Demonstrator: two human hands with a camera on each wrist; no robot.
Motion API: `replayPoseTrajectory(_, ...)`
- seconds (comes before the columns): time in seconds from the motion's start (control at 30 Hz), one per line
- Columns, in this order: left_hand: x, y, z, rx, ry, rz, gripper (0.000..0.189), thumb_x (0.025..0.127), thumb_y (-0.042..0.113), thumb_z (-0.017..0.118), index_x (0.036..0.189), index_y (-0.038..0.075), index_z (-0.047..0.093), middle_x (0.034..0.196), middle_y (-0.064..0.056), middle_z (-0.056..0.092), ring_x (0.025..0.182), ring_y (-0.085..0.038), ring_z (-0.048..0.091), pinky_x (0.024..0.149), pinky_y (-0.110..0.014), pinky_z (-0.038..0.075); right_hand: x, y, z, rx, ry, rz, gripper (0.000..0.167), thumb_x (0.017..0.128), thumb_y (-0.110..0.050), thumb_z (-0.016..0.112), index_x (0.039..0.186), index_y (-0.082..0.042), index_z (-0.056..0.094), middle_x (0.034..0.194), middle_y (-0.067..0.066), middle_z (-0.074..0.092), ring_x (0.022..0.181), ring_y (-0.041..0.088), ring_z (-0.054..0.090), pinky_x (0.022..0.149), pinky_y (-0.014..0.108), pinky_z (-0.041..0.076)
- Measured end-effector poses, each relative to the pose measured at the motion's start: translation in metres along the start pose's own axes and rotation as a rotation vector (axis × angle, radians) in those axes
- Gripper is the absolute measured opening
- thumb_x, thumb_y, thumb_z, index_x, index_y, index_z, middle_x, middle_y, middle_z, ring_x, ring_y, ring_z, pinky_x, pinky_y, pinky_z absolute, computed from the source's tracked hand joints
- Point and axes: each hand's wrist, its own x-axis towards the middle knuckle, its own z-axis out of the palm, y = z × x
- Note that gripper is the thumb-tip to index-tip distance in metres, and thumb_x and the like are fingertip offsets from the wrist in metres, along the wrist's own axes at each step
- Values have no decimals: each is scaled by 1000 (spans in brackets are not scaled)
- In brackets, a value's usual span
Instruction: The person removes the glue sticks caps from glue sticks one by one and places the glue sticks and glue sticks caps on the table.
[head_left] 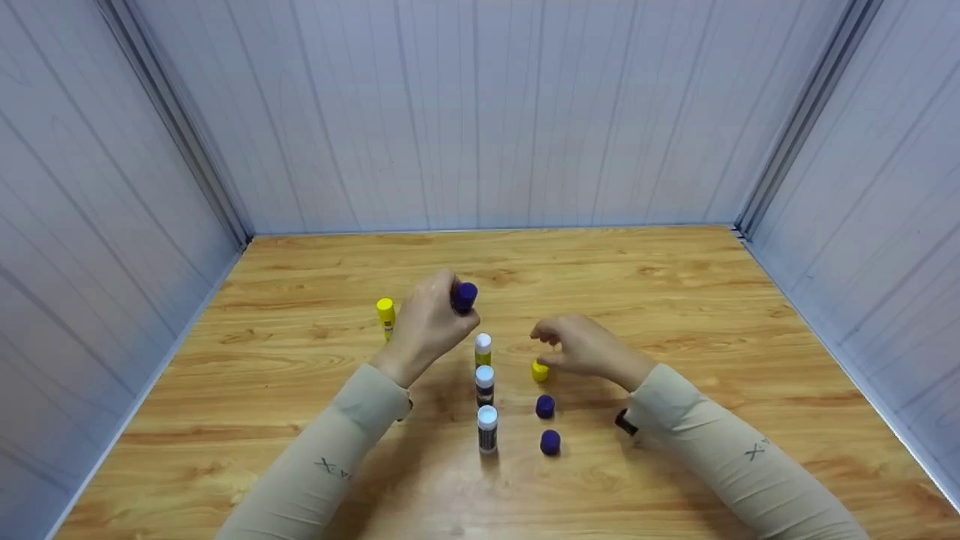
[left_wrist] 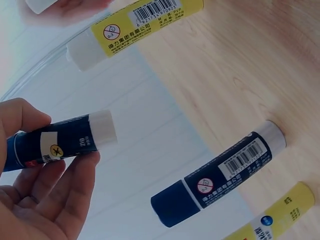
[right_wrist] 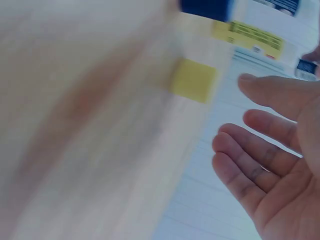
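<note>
Navy tube (left_wrist: 70,138), left hand (head_left: 431,319) gripping, right hand (head_left: 589,349) relaxed

light bright | shadows soft | glare faint, tabletop (head_left: 465,514) | right wrist view: tabletop blurred

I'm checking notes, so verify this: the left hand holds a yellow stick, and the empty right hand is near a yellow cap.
Wrong colour: the left hand holds a dark blue stick, not a yellow one, as the left wrist view shows. The rest stands.
</note>
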Motion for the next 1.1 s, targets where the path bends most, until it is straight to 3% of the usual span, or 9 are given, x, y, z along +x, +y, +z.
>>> replayPoseTrajectory(0.17, -2, 5, 1, 98, 24, 77, 18, 88, 8, 77, 104, 4, 70, 96, -11, 72, 78, -25, 64, 72, -43, 59, -3, -7, -15, 37, 135, -48, 34, 102, -16, 77, 131, 2, 72, 125, 22, 76, 113, 39, 74, 99, 55, 61)
replayPoseTrajectory(0.33, -4, 13, 1, 203, -4, 148, 25, 98, 16, 78, 119, 1, 76, 106, -12, 73, 79, -25, 72, 69, -40, 63, -6, -11, -24, 88, 285, -124, 32, 102, -14, 76, 129, 2, 73, 120, 21, 78, 108, 39, 75, 95, 55, 62)
replayPoseTrajectory(0.5, -6, 21, 4, 315, -25, 278, 25, 102, 17, 77, 122, 2, 76, 106, -13, 69, 86, -27, 72, 78, -41, 65, -7, -18, -31, 125, 398, -192, 34, 100, -14, 79, 130, 2, 74, 118, 20, 79, 106, 36, 76, 93, 54, 63)
replayPoseTrajectory(0.63, -8, 27, 6, 397, -25, 377, 25, 103, 19, 77, 124, 6, 77, 106, -12, 68, 91, -27, 69, 81, -42, 63, -8, -23, -33, 181, 422, -210, 37, 101, -17, 80, 133, 0, 73, 123, 19, 78, 109, 37, 77, 96, 55, 63)
replayPoseTrajectory(0.83, -9, 32, 9, 537, -4, 481, 21, 105, 23, 74, 123, 13, 78, 104, -8, 67, 91, -25, 64, 71, -38, 59, -6, -27, -31, 245, 402, -250, 39, 101, -16, 79, 134, 3, 72, 121, 20, 79, 107, 37, 78, 95, 53, 63)
replayPoseTrajectory(1.1, -10, 33, 12, 565, 42, 553, 15, 104, 21, 76, 117, 13, 78, 99, -6, 65, 87, -23, 60, 68, -35, 57, -5, -26, -27, 326, 377, -261, 33, 103, -15, 76, 131, 4, 73, 116, 16, 81, 99, 30, 79, 90, 51, 65)
